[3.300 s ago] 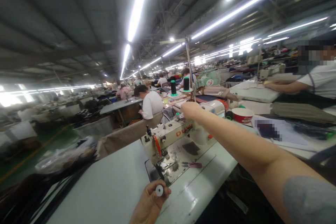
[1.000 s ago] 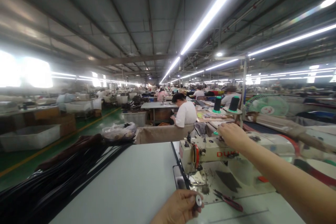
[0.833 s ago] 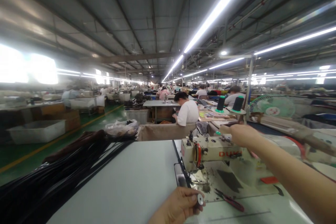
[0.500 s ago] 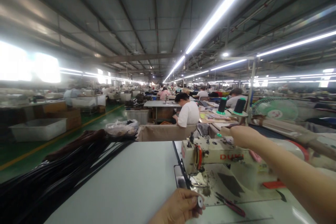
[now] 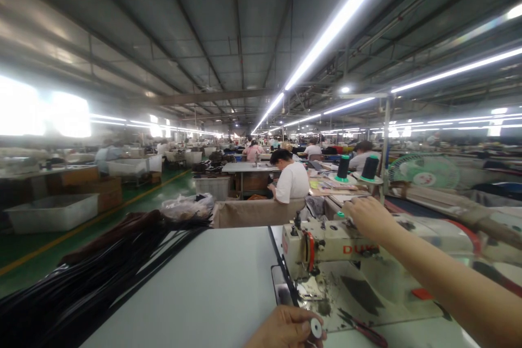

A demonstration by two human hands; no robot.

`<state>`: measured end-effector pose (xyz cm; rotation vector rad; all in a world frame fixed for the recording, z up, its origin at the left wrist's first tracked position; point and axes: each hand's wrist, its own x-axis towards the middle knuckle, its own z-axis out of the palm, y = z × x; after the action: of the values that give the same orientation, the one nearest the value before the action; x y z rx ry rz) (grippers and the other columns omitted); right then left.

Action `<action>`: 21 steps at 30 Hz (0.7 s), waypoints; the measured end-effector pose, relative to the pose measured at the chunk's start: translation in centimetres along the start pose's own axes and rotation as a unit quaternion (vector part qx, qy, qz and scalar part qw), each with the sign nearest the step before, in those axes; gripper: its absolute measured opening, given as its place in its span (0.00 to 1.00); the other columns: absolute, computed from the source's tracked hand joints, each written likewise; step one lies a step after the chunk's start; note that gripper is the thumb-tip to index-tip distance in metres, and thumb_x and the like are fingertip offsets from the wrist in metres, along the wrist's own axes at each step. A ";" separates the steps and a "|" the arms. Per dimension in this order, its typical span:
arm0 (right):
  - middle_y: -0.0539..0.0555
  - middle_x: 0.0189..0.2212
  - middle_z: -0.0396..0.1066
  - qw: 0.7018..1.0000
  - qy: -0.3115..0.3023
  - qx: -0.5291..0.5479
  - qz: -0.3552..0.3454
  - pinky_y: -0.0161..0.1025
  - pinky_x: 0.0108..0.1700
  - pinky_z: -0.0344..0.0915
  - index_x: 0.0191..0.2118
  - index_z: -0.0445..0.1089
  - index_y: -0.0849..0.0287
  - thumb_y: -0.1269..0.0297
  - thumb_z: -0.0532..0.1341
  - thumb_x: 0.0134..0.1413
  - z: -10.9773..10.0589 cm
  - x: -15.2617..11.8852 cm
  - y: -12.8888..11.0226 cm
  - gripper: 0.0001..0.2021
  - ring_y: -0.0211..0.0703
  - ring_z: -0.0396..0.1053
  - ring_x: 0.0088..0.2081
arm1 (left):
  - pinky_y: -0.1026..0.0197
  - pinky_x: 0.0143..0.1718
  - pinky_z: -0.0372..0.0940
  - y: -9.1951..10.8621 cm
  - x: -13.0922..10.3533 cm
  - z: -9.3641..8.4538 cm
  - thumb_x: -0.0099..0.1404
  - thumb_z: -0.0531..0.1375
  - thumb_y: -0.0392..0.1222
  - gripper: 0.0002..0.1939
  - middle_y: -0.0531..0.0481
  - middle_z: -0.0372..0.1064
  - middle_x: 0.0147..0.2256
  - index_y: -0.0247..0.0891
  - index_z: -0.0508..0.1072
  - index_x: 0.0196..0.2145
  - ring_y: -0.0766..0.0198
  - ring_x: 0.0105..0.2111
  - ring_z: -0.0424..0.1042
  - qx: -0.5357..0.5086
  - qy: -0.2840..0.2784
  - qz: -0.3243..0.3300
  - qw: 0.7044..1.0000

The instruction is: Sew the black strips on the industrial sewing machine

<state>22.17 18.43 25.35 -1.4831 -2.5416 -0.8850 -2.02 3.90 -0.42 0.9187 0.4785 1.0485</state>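
My left hand (image 5: 287, 329) is closed around a small metal bobbin (image 5: 316, 328), its round face with a centre hole turned toward me. It is low in the view, just in front of the sewing machine (image 5: 330, 234) and its needle plate area. Over the top of the machine reaches my right hand (image 5: 369, 218), fingers curled in close beside a small green spool (image 5: 340, 215). What those fingers pinch, if anything, is too small to make out. On the machine bed, thread snips (image 5: 362, 327) lie to the right of the bobbin.
Long black strips (image 5: 101, 277) are heaped on the left of the white tabletop (image 5: 196, 288). Two dark thread cones (image 5: 370, 167) stand behind the machine, with a green fan (image 5: 424, 171) to their right. A co-worker (image 5: 291, 176) in white sits beyond a fabric-lined bin (image 5: 244, 213).
My right hand has shifted slightly left along the machine top, toward the small green spool. My left hand still holds the bobbin, now a little lower and further right. The view has tilted slightly.
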 end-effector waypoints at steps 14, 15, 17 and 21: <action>0.66 0.42 0.80 0.997 -0.062 0.040 0.033 0.41 0.44 0.69 0.43 0.80 0.63 0.79 0.59 0.55 -1.0 0.0 -0.1 0.14 0.53 0.80 0.44 | 0.58 0.42 0.62 0.2 0.0 -0.5 0.48 0.77 0.61 0.34 0.36 0.75 0.40 0.32 0.83 0.44 0.57 0.39 0.73 0.077 -0.003 -0.026 0.997; 0.66 0.40 0.81 0.996 -0.066 0.038 0.051 0.42 0.41 0.70 0.42 0.80 0.63 0.79 0.59 0.54 -1.0 0.0 0.0 0.14 0.54 0.80 0.41 | 0.58 0.43 0.62 0.2 0.0 -0.7 0.48 0.77 0.61 0.34 0.36 0.75 0.41 0.32 0.83 0.44 0.57 0.39 0.73 0.080 -0.003 -0.025 0.996; 0.69 0.39 0.80 0.995 -0.055 0.034 0.075 0.46 0.42 0.70 0.42 0.80 0.65 0.80 0.59 0.55 -0.8 -0.1 0.1 0.14 0.58 0.80 0.40 | 0.58 0.43 0.63 0.1 0.2 -1.0 0.50 0.76 0.60 0.33 0.36 0.75 0.41 0.32 0.83 0.45 0.57 0.40 0.73 0.075 -0.010 -0.017 0.997; 0.69 0.46 0.78 0.998 -0.013 0.048 0.045 0.46 0.52 0.67 0.45 0.79 0.65 0.80 0.57 0.59 -0.4 -0.5 -0.6 0.15 0.57 0.77 0.51 | 0.61 0.41 0.62 -0.1 0.5 -1.1 0.52 0.76 0.58 0.31 0.36 0.76 0.40 0.31 0.83 0.44 0.59 0.38 0.74 0.064 -0.015 -0.007 0.998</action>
<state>21.86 17.64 25.20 -1.5748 -2.4744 -0.7266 -2.58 4.76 -1.04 1.0413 0.5297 0.9982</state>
